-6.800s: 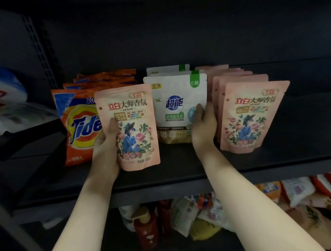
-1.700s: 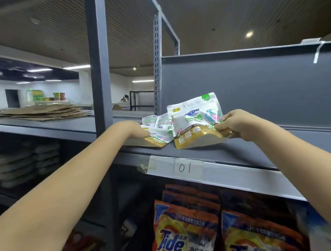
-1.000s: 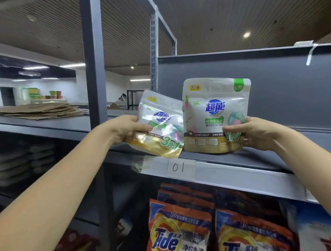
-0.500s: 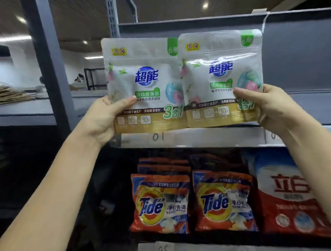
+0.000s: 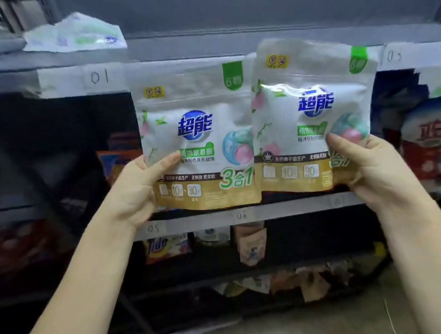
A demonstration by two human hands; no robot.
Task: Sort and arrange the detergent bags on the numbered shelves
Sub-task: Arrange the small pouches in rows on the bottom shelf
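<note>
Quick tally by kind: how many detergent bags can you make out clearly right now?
White and gold pod bags held, left hand and right hand: 2
White pod bag lying above label 01: 1
Red bag at right: 1
Total: 4; lower shelves too blurred.

You are standing in a shop or stockroom aisle, facing dark metal shelving (image 5: 220,61) that rises in several tiers. Paper strips run along the shelf edges with handwritten numbers: 01 (image 5: 99,76), 03 (image 5: 394,56), 05 (image 5: 153,228), 06 (image 5: 241,215). The stock is packaged laundry goods. You see an orange Tide bag (image 5: 166,246) under label 05, a red and white bag (image 5: 432,143) at the right, and a pale pouch (image 5: 77,34) lying flat on the top shelf. Pink pouches (image 5: 251,243) stand under label 06, and mixed packets (image 5: 279,284) lie blurred on the lowest tier. Many copies of the same branded goods, ranked by numbered slot, mark this as retail storage.
</note>
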